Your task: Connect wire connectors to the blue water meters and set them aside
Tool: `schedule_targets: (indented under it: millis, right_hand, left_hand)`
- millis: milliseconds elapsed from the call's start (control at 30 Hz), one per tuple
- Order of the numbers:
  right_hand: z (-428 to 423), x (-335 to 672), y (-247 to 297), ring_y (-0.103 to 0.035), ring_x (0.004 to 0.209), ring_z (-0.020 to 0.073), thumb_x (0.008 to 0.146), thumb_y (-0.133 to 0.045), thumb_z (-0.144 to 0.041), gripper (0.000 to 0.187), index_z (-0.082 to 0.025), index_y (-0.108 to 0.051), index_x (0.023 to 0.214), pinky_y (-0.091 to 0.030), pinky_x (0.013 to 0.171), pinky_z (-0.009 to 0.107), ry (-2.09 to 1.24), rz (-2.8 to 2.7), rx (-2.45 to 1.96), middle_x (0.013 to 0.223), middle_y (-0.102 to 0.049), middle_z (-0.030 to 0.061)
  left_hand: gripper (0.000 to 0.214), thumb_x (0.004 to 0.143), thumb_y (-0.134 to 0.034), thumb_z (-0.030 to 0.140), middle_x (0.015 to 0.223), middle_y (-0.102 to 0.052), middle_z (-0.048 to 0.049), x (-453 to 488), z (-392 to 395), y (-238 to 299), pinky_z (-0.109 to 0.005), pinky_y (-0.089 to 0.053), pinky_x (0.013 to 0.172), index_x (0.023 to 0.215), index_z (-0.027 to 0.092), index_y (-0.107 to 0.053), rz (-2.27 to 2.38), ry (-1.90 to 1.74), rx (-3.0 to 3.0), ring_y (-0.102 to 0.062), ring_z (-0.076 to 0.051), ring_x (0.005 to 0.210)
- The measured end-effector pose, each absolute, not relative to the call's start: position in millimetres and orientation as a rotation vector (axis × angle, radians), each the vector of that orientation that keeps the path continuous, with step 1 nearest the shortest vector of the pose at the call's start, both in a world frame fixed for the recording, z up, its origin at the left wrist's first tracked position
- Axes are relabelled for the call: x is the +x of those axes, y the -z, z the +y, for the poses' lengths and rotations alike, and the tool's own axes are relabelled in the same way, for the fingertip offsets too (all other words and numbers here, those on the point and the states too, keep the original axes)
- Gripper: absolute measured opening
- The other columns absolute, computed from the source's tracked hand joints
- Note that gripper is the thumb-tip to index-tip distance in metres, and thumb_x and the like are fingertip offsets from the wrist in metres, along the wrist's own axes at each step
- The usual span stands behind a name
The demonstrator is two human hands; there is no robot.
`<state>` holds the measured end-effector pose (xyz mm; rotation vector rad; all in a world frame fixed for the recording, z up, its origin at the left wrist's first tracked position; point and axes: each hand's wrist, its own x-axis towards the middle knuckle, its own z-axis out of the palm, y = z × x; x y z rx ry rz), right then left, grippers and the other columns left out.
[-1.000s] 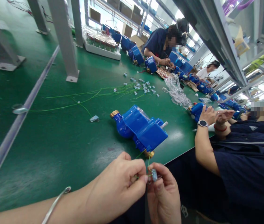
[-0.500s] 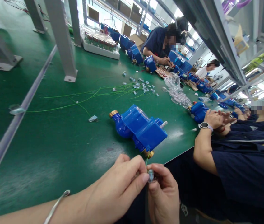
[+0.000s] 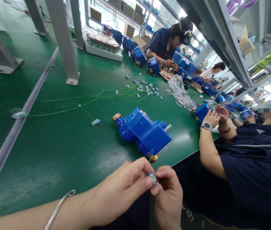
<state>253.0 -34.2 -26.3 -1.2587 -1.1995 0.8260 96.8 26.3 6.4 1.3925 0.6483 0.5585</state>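
Head view, tag: pale-blue tag (image 3: 153, 179) held between both hands, about level with the near edge of the table (image 3: 78, 153); over it or just outside, can't tell.
Left grip (image 3: 123, 188): thumb and forefinger pinched on tag, no gap showing; other fingers mostly hidden.
Right grip (image 3: 167, 193): thumb and forefinger closed on tag's other side.
Green wire (image 3: 151, 157): short run visible between meter's near end and left fingers; both attachments hidden.
Blue meter (image 3: 147, 131): lying on table close to near edge, apart from both hands. Long axis roughly crosswise to that edge, near brass end (image 3: 154, 158) toward the hands, far brass end (image 3: 116, 117) away.
Key relation: meter sits just beyond tag, inward from near edge; left grip looks nearer its brass end.
Loose tags (image 3: 147, 89): scattered past the meter, green tails toward table's left.
Metal strip (image 3: 39, 83): crosses table's left part, another tag (image 3: 18, 114) on it.
Co-worker's hands (image 3: 211, 118): at second blue meter (image 3: 200, 113), farther along near edge.
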Motion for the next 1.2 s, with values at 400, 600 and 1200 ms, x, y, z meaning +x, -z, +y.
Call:
schedule_targets:
  millis: [400, 600, 1200]
  right_hand:
    - [-43, 241, 24, -0.050, 0.070, 0.0128, 0.091, -0.043, -0.015, 0.014, -0.016, -0.057, 0.093, -0.042, 0.064, 0.026, -0.437, -1.576, -1.384, 0.076, -0.054, 0.0027]
    - [-37, 223, 11, -0.022, 0.042, 0.0072, 0.087, -0.046, -0.045, 0.035, -0.021, -0.038, 0.062, -0.026, 0.043, 0.021, -1.625, -0.577, -1.137, 0.048, -0.026, -0.0080]
    - [-45, 220, 37, -0.057, 0.080, 0.0188, 0.092, -0.047, -0.042, 0.024, -0.022, -0.059, 0.099, -0.043, 0.072, 0.031, -0.521, -1.197, -1.600, 0.089, -0.062, 0.0070]
  left_hand:
    - [0.032, 0.094, -0.042, 0.037, 0.079, -0.049, 0.0015, 93, 27, -6, -0.024, -0.036, 0.075, 0.078, 0.024, -0.066, 0.774, -0.683, 1.707, -0.048, -0.013, 0.080]
    - [0.036, 0.095, -0.041, 0.035, 0.080, -0.052, 0.0011, 94, 26, -10, -0.026, -0.034, 0.080, 0.072, 0.023, -0.066, 0.784, -0.676, 1.717, -0.048, -0.015, 0.086]
    - [0.034, 0.095, -0.041, 0.038, 0.083, -0.051, 0.0008, 91, 28, -5, -0.023, -0.037, 0.076, 0.079, 0.022, -0.066, 0.828, -0.703, 1.639, -0.049, -0.014, 0.083]
